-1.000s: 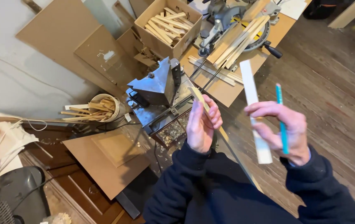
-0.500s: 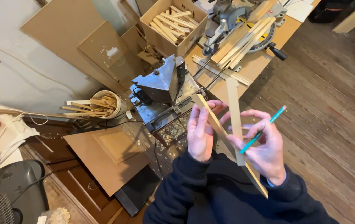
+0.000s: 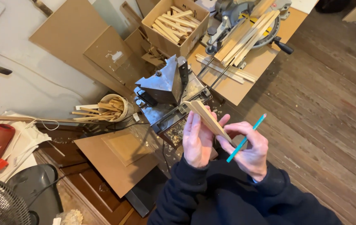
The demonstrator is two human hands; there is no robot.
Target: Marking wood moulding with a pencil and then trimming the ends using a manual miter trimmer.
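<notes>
Centre frame, both hands grip the thin pale wooden strips [image 3: 208,117]: the left hand [image 3: 197,141] wraps them from the side, the right hand [image 3: 249,146] pinches their lower end while also clasping a slim teal pencil [image 3: 245,138], just below the grey metal cutter [image 3: 166,81].

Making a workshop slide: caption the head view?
Both hands hold thin wood strips; right also holds a teal pencil.

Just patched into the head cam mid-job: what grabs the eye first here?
At lower centre, the left hand and right hand together hold flat pale wooden strips, and the right also holds a slim teal pencil. Just beyond them stands a grey metal cutting machine. At the top sits an open cardboard box of wooden sticks.
</notes>
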